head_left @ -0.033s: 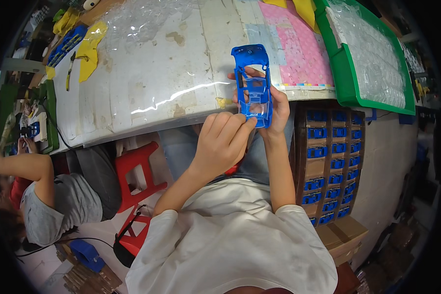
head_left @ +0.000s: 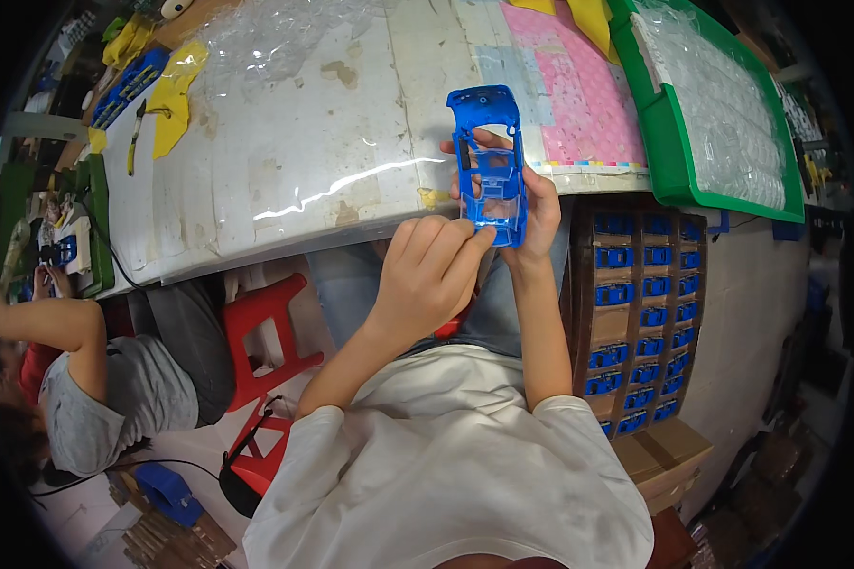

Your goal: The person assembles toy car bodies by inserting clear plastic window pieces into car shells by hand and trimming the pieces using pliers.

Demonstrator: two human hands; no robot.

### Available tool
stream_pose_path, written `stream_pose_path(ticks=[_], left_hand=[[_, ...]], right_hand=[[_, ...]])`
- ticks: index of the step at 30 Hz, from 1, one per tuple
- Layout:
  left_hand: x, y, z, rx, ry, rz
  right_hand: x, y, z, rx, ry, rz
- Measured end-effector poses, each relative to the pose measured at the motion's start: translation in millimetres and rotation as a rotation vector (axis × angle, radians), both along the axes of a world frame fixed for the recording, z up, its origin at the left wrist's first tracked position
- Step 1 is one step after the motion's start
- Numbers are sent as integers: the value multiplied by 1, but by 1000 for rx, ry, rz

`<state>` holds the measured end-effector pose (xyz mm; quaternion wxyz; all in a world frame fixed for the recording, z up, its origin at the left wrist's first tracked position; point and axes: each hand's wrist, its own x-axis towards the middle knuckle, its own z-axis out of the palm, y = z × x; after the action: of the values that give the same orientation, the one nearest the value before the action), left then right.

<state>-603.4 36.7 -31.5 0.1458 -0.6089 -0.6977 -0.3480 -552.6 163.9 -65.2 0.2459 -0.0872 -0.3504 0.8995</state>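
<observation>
A blue toy car body shell (head_left: 484, 102) is held up over the table's front edge, its long side running away from me. My right hand (head_left: 539, 216) grips it from behind and the right side, with some fingertips showing at its left edge. Inside the near half of the shell lies a clear plastic window piece (head_left: 499, 208). Fingers bent, my left hand (head_left: 427, 270) pinches at the near end of this clear piece, its fingertips touching it and the shell. The left thumb is mostly hidden.
A worn white table (head_left: 351, 123) carries clear plastic film and yellow cloths (head_left: 173, 114). A green tray (head_left: 688, 152) of clear plastic parts stands at the right. Below it, a brown divided box (head_left: 584, 327) holds several blue car shells. Red stools (head_left: 270, 332) and a seated co-worker (head_left: 147, 379) are left.
</observation>
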Motion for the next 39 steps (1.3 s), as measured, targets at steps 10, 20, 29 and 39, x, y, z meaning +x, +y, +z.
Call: stream_pose_path(ticks=[10,20,29,39], left_hand=[[-2,8,-9,27,-19,21],[-10,7,-7,86,-108,28],[-8,11,-9,88,11,97],[-8,17,0,3,-90,57]], right_hand=[[1,1,-5,-26,56,13],[0,-1,-3,56,-29,-23],[-1,1,-7,68,-26,-35],[1,4,-3,36,22,35]])
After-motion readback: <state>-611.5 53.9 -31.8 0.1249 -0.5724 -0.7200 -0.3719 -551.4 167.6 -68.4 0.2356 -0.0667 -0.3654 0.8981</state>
